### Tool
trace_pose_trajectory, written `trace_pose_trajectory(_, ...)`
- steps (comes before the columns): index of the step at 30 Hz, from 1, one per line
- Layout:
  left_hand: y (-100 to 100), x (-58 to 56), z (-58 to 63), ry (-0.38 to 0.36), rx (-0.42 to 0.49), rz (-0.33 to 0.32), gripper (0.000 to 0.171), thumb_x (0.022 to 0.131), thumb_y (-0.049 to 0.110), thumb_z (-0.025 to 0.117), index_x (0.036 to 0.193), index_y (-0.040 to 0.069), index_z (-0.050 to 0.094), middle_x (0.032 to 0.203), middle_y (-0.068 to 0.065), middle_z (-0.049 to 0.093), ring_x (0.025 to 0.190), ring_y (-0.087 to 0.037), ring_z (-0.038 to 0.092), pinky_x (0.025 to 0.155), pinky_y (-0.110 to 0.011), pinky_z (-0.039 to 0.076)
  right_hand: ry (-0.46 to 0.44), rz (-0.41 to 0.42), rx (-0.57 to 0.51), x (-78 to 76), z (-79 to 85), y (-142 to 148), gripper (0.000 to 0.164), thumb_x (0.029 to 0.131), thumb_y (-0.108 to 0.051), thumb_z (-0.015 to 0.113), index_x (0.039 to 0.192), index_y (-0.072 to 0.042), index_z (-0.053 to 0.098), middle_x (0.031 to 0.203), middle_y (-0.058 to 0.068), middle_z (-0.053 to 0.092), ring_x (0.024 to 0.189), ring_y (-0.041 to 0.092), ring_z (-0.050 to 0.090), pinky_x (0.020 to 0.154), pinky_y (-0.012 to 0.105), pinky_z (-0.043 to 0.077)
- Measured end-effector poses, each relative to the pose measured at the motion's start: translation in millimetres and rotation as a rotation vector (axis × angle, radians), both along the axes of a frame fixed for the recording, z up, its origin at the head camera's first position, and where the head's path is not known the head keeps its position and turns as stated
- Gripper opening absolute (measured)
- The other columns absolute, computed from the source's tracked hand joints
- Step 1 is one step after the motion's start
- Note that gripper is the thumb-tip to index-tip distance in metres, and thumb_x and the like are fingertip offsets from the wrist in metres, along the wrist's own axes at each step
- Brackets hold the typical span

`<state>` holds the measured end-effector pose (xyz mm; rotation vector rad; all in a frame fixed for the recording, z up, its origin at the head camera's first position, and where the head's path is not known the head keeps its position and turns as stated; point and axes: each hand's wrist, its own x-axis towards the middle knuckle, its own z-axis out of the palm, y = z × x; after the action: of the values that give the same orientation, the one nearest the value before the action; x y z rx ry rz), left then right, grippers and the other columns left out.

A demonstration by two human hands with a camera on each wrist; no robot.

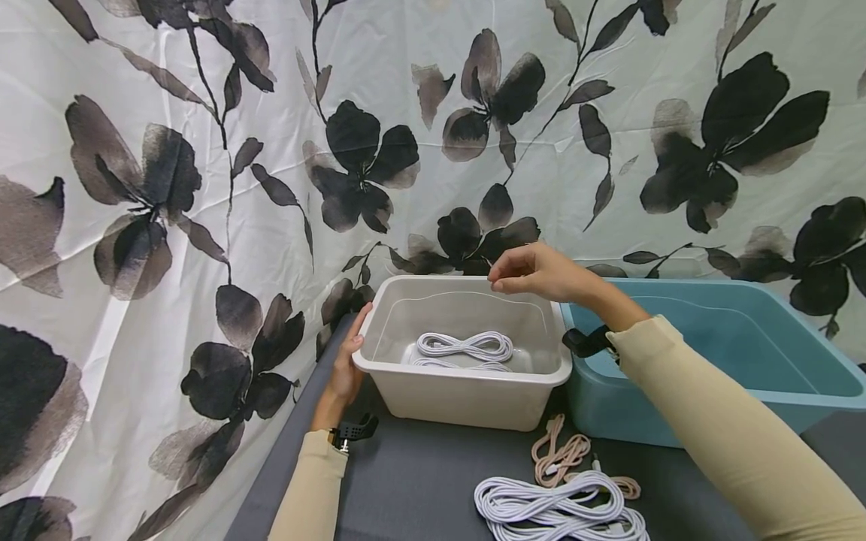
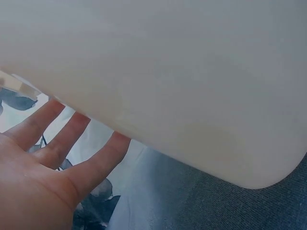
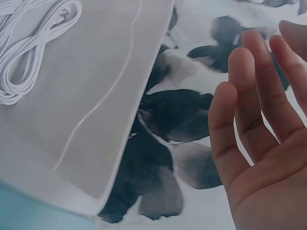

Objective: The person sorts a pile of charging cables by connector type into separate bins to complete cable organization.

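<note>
The right hand (image 1: pixel 541 274) hangs over the far rim of the beige bin (image 1: pixel 467 402), its fingers loosely bent and apart from one another, holding nothing. The left hand (image 1: pixel 348 364) rests against the bin's left wall from outside, fingers spread and fairly straight, their tips partly hidden by it. Inside the bin, white cords (image 1: pixel 467 344) lie on the floor in looped bundles, one on top of another. Just beside it on the right stands a teal bin (image 1: pixel 622 413); the right sleeve (image 1: pixel 717 413) crosses in front, hiding part of its rim and near wall. Nearer the person, a pink cord (image 1: pixel 571 451) lies partly under a thick white coil (image 1: pixel 541 500). Each wrist wears a black band. Everything stands on a dark grey surface (image 1: pixel 406 481), backed by white cloth (image 1: pixel 271 225) printed with black and grey-brown flowers.
</note>
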<state>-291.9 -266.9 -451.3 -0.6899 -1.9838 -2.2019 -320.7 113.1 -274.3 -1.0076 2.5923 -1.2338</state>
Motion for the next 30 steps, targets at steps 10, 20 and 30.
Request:
trace_pose_trajectory(10, 4, 2.7, 1.5, -0.006, 0.016, -0.005, 0.068, 0.098, 0.029, 0.027, 0.165, 0.024, 0.018, 0.173, 0.003, 0.012, 0.151, -0.019, 0.024, 0.118, -0.047, 0.023, 0.159, 0.016, 0.02, 58.0, -4.8, 35, 0.013, 0.095, -0.016, 0.072, 0.107, -0.017, 0.076, 0.104, -0.002, 0.075, 0.093, 0.013, 0.066, 0.083, 0.03, 0.054)
trace_pose_trajectory(20, 2, 1.9, 0.9, 0.004, 0.006, -0.014, 0.071, 0.097, 0.03, 0.029, 0.166, 0.021, 0.015, 0.173, -0.006, 0.012, 0.147, -0.025, 0.024, 0.114, -0.05, 0.024, 0.271, 0.039, -0.069, 109.9, -29.9, 56, 0.025, 0.092, -0.006, 0.073, 0.108, -0.025, 0.074, 0.101, -0.011, 0.074, 0.091, 0.007, 0.067, 0.087, 0.026, 0.052)
trace_pose_trajectory(30, 0, 2.6, 1.0, -0.004, 0.005, -0.021, 0.071, 0.096, 0.028, 0.027, 0.166, 0.019, 0.014, 0.172, -0.006, 0.013, 0.149, -0.03, 0.023, 0.115, -0.051, 0.024, 0.294, 0.064, -0.206, 145.4, -82.9, 61, 0.033, 0.087, 0.003, 0.075, 0.107, -0.023, 0.073, 0.099, -0.01, 0.074, 0.087, 0.007, 0.067, 0.079, 0.025, 0.054)
